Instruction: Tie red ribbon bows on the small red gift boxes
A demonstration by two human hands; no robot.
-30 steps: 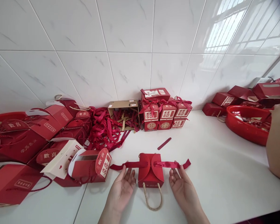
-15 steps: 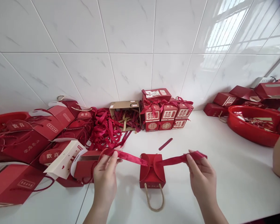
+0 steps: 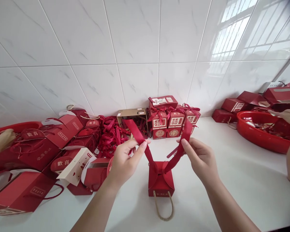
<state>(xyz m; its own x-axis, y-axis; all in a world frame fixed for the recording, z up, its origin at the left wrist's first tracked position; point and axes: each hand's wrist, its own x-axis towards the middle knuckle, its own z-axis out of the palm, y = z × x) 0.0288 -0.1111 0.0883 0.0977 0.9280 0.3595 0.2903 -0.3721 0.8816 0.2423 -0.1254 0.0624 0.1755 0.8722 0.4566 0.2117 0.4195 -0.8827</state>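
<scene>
A small red gift box [image 3: 161, 185] sits on the white counter between my hands, its rounded top flaps folded together. A loop of beige rope handle [image 3: 168, 218] lies out from its near side. Red ribbon [image 3: 148, 153] rises from the middle of the lid in two strands. Pinched in my left hand [image 3: 127, 161] is the left strand, its free end sticking up past the fingers. My right hand [image 3: 200, 158] pinches the other strand, with that tail also upright. Both hands are above the box, clear of its lid.
Open red boxes [image 3: 70, 129] crowd the left, beside a ribbon heap [image 3: 113, 133] and a cardboard box [image 3: 132, 112]. Stacked tied boxes [image 3: 175, 119] stand by the wall. At right, another person's hand [image 3: 288, 117] is over a red basin [image 3: 263, 141]; another hand [image 3: 2, 141] is far left.
Both my hands have come closer together and lifted the ribbon strands from spread sideways to a steep V. At right, the other person's hand has come into view over the basin.
</scene>
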